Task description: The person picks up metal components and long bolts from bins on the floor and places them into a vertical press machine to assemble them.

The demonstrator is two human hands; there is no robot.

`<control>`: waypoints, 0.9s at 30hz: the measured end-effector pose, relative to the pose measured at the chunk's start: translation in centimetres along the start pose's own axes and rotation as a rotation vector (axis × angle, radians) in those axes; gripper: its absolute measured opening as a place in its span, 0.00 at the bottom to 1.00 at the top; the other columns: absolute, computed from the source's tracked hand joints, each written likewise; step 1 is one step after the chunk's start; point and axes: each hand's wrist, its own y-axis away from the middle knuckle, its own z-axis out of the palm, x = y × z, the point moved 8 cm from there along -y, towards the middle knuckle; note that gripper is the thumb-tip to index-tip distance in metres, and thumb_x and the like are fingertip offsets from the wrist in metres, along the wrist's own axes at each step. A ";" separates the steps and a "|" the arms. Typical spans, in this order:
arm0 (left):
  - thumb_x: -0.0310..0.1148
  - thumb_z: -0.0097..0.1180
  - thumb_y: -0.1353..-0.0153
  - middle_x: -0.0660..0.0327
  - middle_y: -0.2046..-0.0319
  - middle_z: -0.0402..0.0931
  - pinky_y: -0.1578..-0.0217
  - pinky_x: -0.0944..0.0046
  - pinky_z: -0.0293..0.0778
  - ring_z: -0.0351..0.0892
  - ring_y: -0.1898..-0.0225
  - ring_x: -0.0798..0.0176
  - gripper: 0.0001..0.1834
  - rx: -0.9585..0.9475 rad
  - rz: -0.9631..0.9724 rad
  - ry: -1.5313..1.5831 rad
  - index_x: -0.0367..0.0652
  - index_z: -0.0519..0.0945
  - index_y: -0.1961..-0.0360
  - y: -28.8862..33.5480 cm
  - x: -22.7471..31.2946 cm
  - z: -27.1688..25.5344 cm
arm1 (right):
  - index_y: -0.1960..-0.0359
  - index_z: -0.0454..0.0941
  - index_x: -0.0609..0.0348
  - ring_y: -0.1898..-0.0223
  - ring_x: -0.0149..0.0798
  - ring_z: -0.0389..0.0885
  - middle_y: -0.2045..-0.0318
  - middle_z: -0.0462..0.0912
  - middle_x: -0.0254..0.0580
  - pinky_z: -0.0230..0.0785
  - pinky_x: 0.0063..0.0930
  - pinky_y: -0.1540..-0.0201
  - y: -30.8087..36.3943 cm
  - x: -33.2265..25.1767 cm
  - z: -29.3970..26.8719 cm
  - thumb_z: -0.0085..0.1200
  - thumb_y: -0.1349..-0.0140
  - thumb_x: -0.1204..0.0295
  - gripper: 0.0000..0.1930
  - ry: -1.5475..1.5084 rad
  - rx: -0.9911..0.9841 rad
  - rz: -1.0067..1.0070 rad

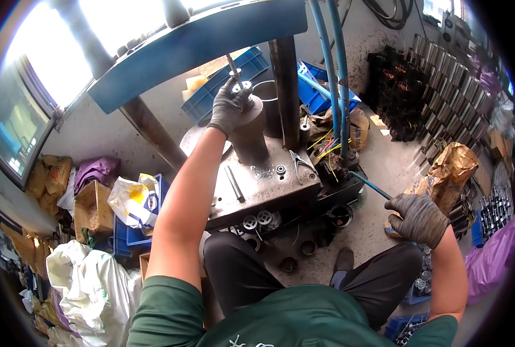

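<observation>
My left hand (pixel 227 110), in a dark grey work glove, reaches to the top of a thick metal pedestal (pixel 252 139). Its fingers close around a round metal part (pixel 243 87) resting there. A slim steel shaft (pixel 233 66) stands upright at that part, below the blue press beam (pixel 205 49). Over on the right, my right hand (pixel 420 221), gloved as well, is wrapped round the end of a blue lever (pixel 370 185), which runs from the pipework beside the press. The underside of the held part is hidden by my fingers.
On the press bed (pixel 263 194) lie a steel rod (pixel 234 184), a small bearing (pixel 280 169) and pliers (pixel 301 165). Blue hydraulic pipes (pixel 339 75) rise at the right. Stacked metal cylinders (pixel 448 81) line the far right; white sacks (pixel 89 283) and a wooden box (pixel 92 208) stand left.
</observation>
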 end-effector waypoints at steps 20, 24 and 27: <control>0.28 0.60 0.28 0.74 0.69 0.80 0.34 0.66 0.69 0.77 0.63 0.76 0.10 -0.065 -0.030 -0.302 0.50 0.83 0.48 -1.7 -1.8 -0.7 | 0.56 0.87 0.60 0.57 0.56 0.86 0.62 0.87 0.55 0.79 0.47 0.50 5.0 -0.4 6.9 0.58 0.39 0.64 0.15 -0.177 -0.025 0.033; 0.26 0.59 0.29 0.70 0.66 0.81 0.48 0.64 0.65 0.76 0.62 0.73 0.15 -0.098 -0.068 -0.304 0.51 0.79 0.43 -1.9 -1.8 0.4 | 0.55 0.86 0.62 0.59 0.56 0.87 0.62 0.87 0.56 0.80 0.45 0.52 4.2 0.8 5.2 0.59 0.38 0.64 0.16 -0.286 -0.056 0.105; 0.20 0.62 0.32 0.66 0.67 0.82 0.66 0.69 0.75 0.75 0.70 0.73 0.26 -0.020 -0.083 -0.093 0.48 0.73 0.34 -2.0 -1.7 -1.5 | 0.53 0.85 0.61 0.59 0.56 0.87 0.62 0.87 0.56 0.80 0.45 0.53 2.6 0.1 2.8 0.58 0.38 0.65 0.16 -0.321 -0.012 0.107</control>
